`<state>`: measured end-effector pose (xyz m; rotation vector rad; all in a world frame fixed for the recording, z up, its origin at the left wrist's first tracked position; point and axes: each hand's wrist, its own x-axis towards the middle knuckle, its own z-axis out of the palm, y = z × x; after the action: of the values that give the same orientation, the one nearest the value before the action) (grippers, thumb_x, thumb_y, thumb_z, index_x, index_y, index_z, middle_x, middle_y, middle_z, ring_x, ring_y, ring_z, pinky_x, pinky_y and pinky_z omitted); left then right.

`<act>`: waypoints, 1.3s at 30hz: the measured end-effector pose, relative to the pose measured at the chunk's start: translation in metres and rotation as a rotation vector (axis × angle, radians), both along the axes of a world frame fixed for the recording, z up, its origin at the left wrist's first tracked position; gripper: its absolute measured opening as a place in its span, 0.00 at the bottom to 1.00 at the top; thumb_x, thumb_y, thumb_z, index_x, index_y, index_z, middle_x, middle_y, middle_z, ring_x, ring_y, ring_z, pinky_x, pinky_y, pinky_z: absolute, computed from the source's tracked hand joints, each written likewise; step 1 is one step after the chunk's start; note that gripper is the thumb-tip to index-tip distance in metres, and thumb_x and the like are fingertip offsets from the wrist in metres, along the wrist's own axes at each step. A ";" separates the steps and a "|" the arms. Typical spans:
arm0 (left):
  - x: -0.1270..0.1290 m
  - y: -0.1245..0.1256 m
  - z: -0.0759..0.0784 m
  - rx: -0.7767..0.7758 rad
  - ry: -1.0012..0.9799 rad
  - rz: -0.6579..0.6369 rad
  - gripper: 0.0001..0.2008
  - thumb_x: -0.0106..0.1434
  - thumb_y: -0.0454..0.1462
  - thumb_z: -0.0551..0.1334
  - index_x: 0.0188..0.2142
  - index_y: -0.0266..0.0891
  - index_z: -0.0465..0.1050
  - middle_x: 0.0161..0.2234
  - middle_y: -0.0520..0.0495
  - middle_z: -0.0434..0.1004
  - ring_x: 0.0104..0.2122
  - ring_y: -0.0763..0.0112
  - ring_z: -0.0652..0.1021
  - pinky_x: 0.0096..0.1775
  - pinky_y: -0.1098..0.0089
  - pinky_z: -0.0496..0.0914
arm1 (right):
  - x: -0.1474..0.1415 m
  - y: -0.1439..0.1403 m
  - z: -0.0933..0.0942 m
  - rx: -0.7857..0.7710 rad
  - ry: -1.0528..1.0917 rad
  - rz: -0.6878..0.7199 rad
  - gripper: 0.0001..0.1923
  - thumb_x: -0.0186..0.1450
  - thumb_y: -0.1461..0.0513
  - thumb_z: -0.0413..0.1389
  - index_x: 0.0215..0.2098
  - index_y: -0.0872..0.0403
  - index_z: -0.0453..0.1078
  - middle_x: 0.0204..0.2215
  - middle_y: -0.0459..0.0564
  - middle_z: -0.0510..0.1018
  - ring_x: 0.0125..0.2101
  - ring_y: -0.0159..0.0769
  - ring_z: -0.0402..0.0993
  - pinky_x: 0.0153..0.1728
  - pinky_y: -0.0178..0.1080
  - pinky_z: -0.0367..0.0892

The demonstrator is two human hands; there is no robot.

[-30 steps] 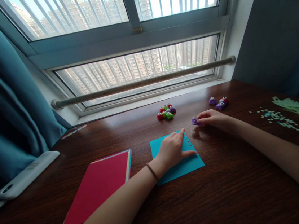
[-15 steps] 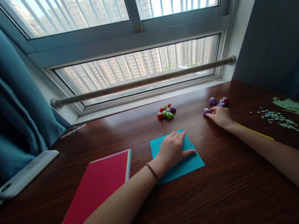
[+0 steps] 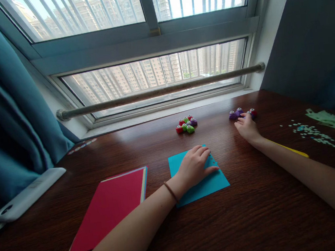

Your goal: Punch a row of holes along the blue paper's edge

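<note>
My left hand [image 3: 193, 165] lies spread on a blue sheet of paper [image 3: 204, 190], thumb apart from the fingers. A row of small punched shapes shows along the sheet's right edge beside the fingertips. My right hand [image 3: 248, 130] is at the right-hand group of small craft punches, its fingers stretched towards a purple punch [image 3: 249, 114] and partly overlapping it. I cannot tell whether they touch it. Two more purple punches, the left one [image 3: 232, 115] and its neighbour [image 3: 239, 111], stand just beyond the fingers. A red punch [image 3: 254, 112] sits behind the hand.
Several red, green and purple punches [image 3: 190, 129] cluster at the back middle. A stack of coloured paper, red on top [image 3: 110, 210], lies left. Paper bits [image 3: 312, 134], green strips [image 3: 334, 121] and a yellow pencil-like thing [image 3: 292, 151] are right. A white device [image 3: 29, 195] lies far left.
The purple punch that my right hand held has moved back to beside the other purple ones and is let go. My right hand has shifted slightly right; my left hand stays put.
</note>
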<state>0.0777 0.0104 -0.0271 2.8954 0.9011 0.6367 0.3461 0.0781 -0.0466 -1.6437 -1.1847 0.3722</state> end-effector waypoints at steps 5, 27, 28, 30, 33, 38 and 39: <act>0.000 -0.001 0.003 -0.047 0.002 -0.071 0.11 0.66 0.40 0.52 0.44 0.41 0.67 0.48 0.44 0.67 0.53 0.60 0.63 0.53 0.58 0.59 | -0.014 -0.010 0.011 -0.001 -0.054 0.248 0.12 0.56 0.60 0.54 0.37 0.58 0.68 0.37 0.55 0.75 0.36 0.39 0.72 0.39 0.38 0.67; 0.001 -0.003 0.005 -0.071 -0.014 0.003 0.10 0.60 0.33 0.53 0.42 0.37 0.63 0.46 0.41 0.65 0.50 0.60 0.65 0.53 0.59 0.61 | -0.057 -0.044 0.029 -0.182 -0.355 1.327 0.17 0.55 0.51 0.59 0.27 0.58 0.75 0.29 0.49 0.73 0.32 0.35 0.68 0.37 0.35 0.62; 0.001 -0.003 0.005 -0.073 -0.018 0.003 0.10 0.60 0.33 0.53 0.42 0.38 0.63 0.46 0.41 0.65 0.50 0.60 0.65 0.53 0.59 0.61 | -0.056 -0.044 0.030 -0.193 -0.362 1.323 0.17 0.56 0.51 0.59 0.28 0.58 0.75 0.29 0.49 0.72 0.32 0.34 0.68 0.36 0.35 0.63; 0.001 -0.003 0.005 -0.076 -0.024 0.007 0.10 0.60 0.33 0.53 0.43 0.38 0.63 0.46 0.41 0.65 0.49 0.60 0.65 0.53 0.59 0.61 | -0.053 -0.042 0.031 -0.223 -0.373 1.292 0.17 0.56 0.51 0.58 0.28 0.59 0.75 0.29 0.50 0.72 0.31 0.34 0.68 0.34 0.34 0.63; 0.001 -0.004 0.006 -0.078 -0.024 0.011 0.10 0.60 0.34 0.53 0.43 0.37 0.63 0.46 0.41 0.65 0.49 0.60 0.65 0.52 0.59 0.62 | -0.046 -0.038 0.033 -0.265 -0.384 1.202 0.17 0.56 0.52 0.58 0.28 0.60 0.74 0.28 0.50 0.72 0.28 0.33 0.65 0.31 0.34 0.62; 0.001 -0.003 0.005 -0.072 -0.015 0.011 0.10 0.60 0.34 0.54 0.43 0.36 0.63 0.46 0.41 0.65 0.49 0.60 0.65 0.53 0.59 0.61 | -0.041 -0.032 0.034 -0.343 -0.337 1.094 0.19 0.54 0.51 0.58 0.29 0.61 0.74 0.25 0.49 0.71 0.25 0.31 0.62 0.26 0.33 0.58; 0.001 -0.003 0.005 -0.072 -0.013 0.010 0.10 0.60 0.34 0.54 0.43 0.36 0.63 0.46 0.41 0.65 0.49 0.60 0.64 0.53 0.60 0.61 | -0.041 -0.032 0.034 -0.363 -0.301 1.080 0.20 0.54 0.50 0.58 0.30 0.61 0.74 0.24 0.49 0.71 0.25 0.31 0.62 0.25 0.33 0.58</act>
<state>0.0788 0.0072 -0.0219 2.8222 0.9175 0.6093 0.3052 0.0465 -0.0128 -1.2208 -2.2968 1.0790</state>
